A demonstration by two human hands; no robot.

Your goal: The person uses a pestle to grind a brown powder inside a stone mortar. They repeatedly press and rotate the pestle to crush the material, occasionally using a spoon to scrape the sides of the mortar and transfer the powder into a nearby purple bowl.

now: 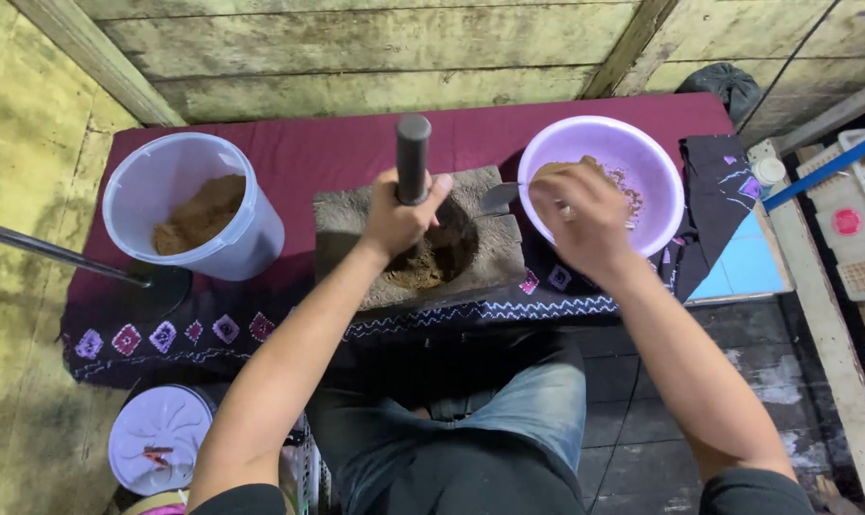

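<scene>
left hand [401, 217] gripping pestle [413, 157], stone mortar [423, 238]

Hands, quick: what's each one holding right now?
Left hand: closed around the dark pestle in the stone mortar.
Right hand: holding a metal spoon beside the purple bowl.

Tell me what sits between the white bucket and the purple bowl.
In the head view, the stone mortar sits between white bucket and purple bowl, with the left hand gripping a dark pestle in it.
</scene>
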